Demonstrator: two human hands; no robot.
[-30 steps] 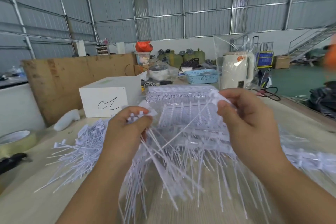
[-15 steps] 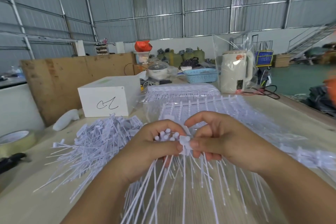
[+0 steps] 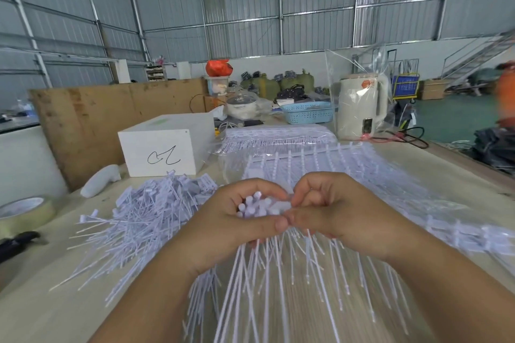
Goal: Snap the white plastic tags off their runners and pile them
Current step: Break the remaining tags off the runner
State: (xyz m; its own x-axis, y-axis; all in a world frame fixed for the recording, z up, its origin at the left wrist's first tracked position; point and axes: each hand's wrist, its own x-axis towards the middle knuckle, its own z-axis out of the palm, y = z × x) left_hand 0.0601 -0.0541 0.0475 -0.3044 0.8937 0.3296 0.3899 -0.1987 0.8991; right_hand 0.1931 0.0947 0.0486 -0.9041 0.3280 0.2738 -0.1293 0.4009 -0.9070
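Note:
My left hand (image 3: 234, 228) grips a bundle of white plastic tags (image 3: 256, 207) by their heads, and their thin tails hang down toward me over the table. My right hand (image 3: 337, 209) meets it from the right, with thumb and fingers pinching a tag at the bundle's edge. A loose pile of snapped-off tags (image 3: 145, 220) lies to the left on the wooden table (image 3: 55, 309). Tags still on their runners (image 3: 320, 161) lie in rows behind my hands and to their right.
A white box (image 3: 164, 147) with a black scribble stands behind the pile. A roll of tape (image 3: 22, 213) sits at the left edge. Further back are bagged tag strips (image 3: 278, 136), a blue basket (image 3: 308, 112) and a white kettle (image 3: 361, 108). A person in orange (image 3: 505, 95) stands at far right.
My hands, which were raised and apart with one tag stretched between them, have dropped and come together. The right hand now pinches at the bundle held in the left.

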